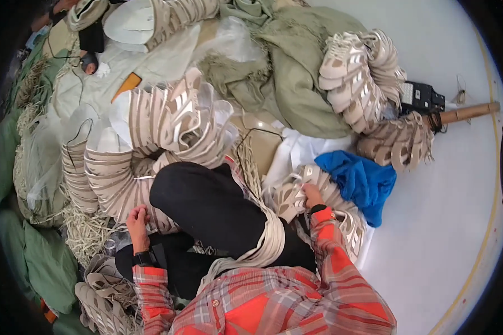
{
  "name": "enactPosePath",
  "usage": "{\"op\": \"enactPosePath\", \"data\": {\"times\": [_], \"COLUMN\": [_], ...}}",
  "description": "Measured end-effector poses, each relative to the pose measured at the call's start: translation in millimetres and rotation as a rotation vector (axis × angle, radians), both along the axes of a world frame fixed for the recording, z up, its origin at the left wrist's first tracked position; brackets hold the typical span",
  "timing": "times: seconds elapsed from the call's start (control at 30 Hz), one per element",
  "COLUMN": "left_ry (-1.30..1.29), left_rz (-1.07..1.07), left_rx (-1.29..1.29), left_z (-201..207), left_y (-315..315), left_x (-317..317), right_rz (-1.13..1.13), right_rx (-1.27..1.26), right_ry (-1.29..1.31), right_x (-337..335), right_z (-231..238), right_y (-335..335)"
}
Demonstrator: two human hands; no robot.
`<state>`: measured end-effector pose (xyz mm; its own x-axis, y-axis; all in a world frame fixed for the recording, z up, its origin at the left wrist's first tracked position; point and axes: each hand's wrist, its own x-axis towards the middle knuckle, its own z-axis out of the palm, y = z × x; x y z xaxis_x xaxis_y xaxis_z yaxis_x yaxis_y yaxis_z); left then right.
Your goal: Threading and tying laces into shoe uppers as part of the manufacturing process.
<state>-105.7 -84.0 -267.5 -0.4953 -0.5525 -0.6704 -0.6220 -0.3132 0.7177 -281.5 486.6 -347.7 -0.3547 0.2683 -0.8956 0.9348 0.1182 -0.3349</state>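
On my right side, my right hand (313,196) grips the edge of a beige shoe upper (289,200) with pale openings. More uppers lie against it, curving toward my knee. My left hand (138,224) is raised beside my other knee, its fingers drawn together. Whether something thin is between them is too small to tell. Close to it stands a curved row of nested shoe uppers (109,178). A bundle of cream shoelaces (269,243) drapes across my thigh and lap.
More nested uppers (176,114) stand ahead. Further rows (352,78) lie at far right, near a wooden stick (466,113) and a black box-shaped device (422,97). A blue cloth (363,181) sits right, green sacking (299,72) ahead, loose laces (86,231) at left.
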Motion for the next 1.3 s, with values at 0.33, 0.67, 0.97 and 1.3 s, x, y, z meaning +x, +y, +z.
{"op": "enactPosePath", "data": {"times": [0.33,0.67,0.97,1.3], "left_ry": [0.057,0.223,0.345,0.380], "left_rz": [-0.128,-0.260,-0.002,-0.064], "left_rx": [0.016,-0.148,-0.231,-0.645], "left_z": [-6.8,-12.0,24.4,23.5], "left_y": [-3.7,6.1,20.9,31.2], "left_x": [-10.5,-14.9,37.2,43.4], "right_rz": [-0.311,0.112,0.482,0.841], "right_rx": [0.095,0.415,-0.152,-1.167], "right_ry": [1.145,1.815,2.176,1.254], "right_x": [51.0,61.5,-96.3,-98.7], "right_z": [340.7,629.4,714.8,595.4], "right_y": [70.8,58.9,-199.5,-346.3]}}
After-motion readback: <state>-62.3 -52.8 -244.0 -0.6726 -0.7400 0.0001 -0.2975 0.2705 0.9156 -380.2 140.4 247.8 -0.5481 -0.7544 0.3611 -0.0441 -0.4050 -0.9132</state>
